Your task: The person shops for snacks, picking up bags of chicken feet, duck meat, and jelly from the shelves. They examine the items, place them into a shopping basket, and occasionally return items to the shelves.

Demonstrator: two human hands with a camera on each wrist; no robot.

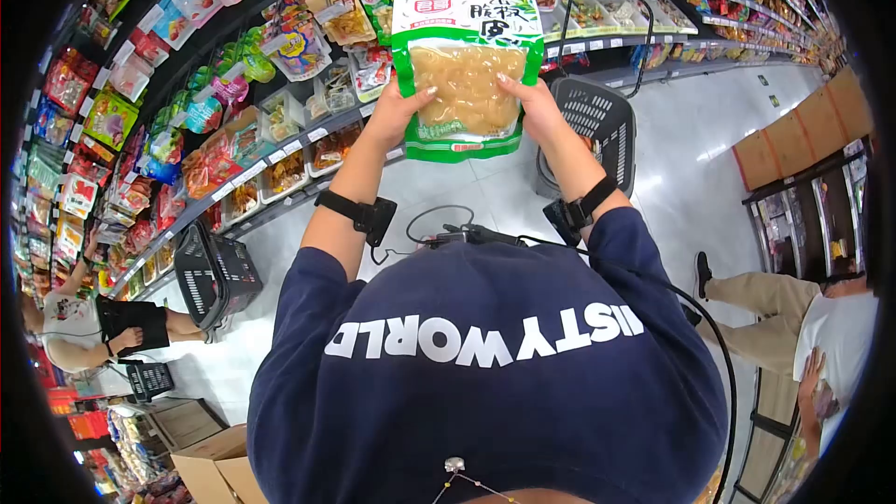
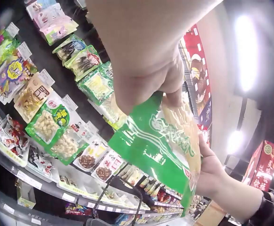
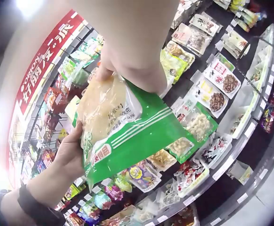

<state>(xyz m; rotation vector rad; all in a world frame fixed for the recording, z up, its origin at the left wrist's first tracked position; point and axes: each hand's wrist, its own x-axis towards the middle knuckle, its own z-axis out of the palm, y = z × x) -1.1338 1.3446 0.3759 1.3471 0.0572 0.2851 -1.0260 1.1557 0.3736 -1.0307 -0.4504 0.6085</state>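
Note:
A green and white snack bag (image 1: pixel 469 84) is held upright in front of the chest, its clear window showing pale tan pieces. My left hand (image 1: pixel 399 114) grips the bag's left edge, thumb over the front. The right hand (image 1: pixel 534 105) holds the opposite edge the same way, with the fingers behind hidden in the head view. From the left wrist, the bag's green lower part (image 2: pixel 148 141) shows beneath the near hand. In the right wrist view the left hand (image 3: pixel 71 149) supports the far edge of the bag.
Shelves of packaged snacks (image 1: pixel 201 103) curve around the front and left. One dark shopping basket (image 1: pixel 593 126) stands beyond the right forearm, another (image 1: pixel 217 273) at left. People stand at the far left and right (image 1: pixel 784 317). Cardboard boxes (image 1: pixel 803 135) are at the right.

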